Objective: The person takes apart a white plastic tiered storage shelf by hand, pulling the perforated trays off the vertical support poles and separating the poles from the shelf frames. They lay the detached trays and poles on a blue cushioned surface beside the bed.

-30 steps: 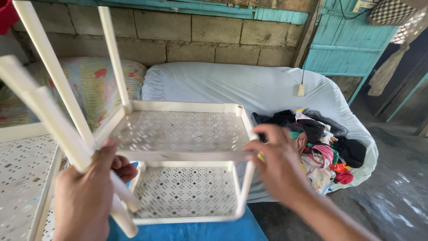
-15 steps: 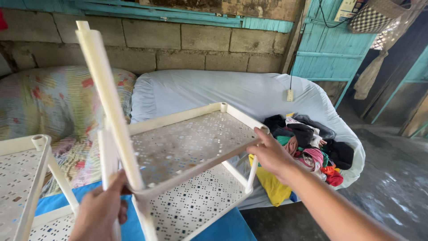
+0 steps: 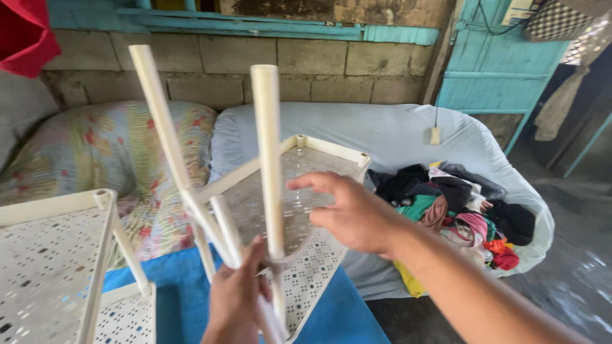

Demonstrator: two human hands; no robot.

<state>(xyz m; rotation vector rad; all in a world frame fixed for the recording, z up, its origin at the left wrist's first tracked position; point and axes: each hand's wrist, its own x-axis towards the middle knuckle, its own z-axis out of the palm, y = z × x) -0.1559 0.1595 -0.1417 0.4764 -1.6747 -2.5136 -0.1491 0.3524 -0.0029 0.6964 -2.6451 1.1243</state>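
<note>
Left hand sits low centre, fingers wrapped round the lower ends of the cream plastic poles, clamped on them where they bunch together near the bottom of frame. Poles fan upward from that grip; one leans left toward the block wall, one stands nearly upright. They belong to a cream perforated shelf rack, tilted on edge in mid-air over the blue-covered surface, its top tray corner up near the grey-covered sofa. Right hand is in front of the tilted tray, fingers spread and loosely curled, open; looks like it is just off the tray face rather than gripping it, but motion blur makes contact hard to call. Second matching rack stands upright at lower left, just beside the held one, not touched. Floral cushion behind it. Pile of mixed clothes lies on the sofa's right end, well apart from both hands. Red cloth hangs top left; turquoise door at right.
</note>
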